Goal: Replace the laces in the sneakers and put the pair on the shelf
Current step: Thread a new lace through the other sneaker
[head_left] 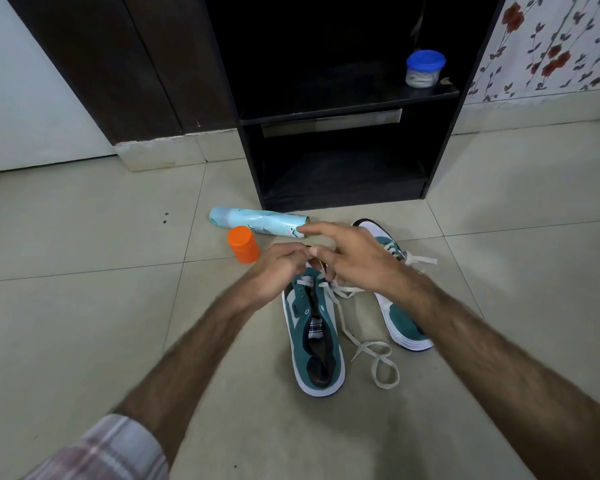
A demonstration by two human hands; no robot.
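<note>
Teal sneakers (314,336): matt suede-like cloth
White flat laces (368,348): woven cloth
Black shelf unit (347,98): glossy wood laminate
Floor tiles (84,306): smooth, slight sheen

I have a single view, from the camera worn on the head, looking forward and steeply down at the pale tiled floor (84,306). It faces the open black wooden shelf unit (347,112), which stands upright at top centre. The teal-and-white suede sneaker (314,344) lies just in front of that unit, close below the lens. Wide-angle bending curves the edges.
</note>
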